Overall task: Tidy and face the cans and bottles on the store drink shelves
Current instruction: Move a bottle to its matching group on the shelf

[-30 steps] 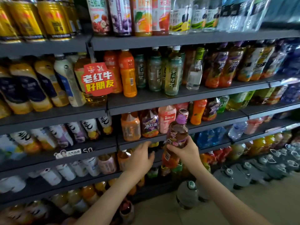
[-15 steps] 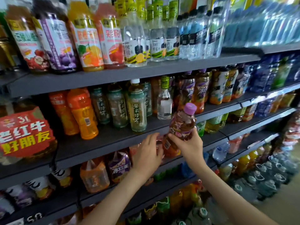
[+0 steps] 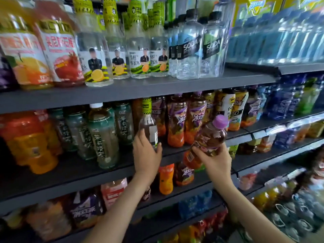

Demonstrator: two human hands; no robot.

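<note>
Step in hand, as I read it: re-homing a stray. Right hand point(image 3: 216, 159) clamps the purple-capped tea bottle point(image 3: 209, 135) round its waist. The bottle is tilted, cap up-right, in the air before the middle shelf point(image 3: 73, 172) and near its matching purple-label row point(image 3: 177, 123). Left hand point(image 3: 145, 152) sits at the foot of the clear yellow-necked bottle point(image 3: 148, 122) (thumb one side, fingers the other; grip or mere touch, I cannot tell). Next calls for shifting that misfit aside, then standing the tea upright, label out.

Purple-capped brown tea bottle point(image 3: 208, 137), yellow/black hazard-striped clear bottle point(image 3: 148, 123), dark grey shelf point(image 3: 122, 90)
</note>
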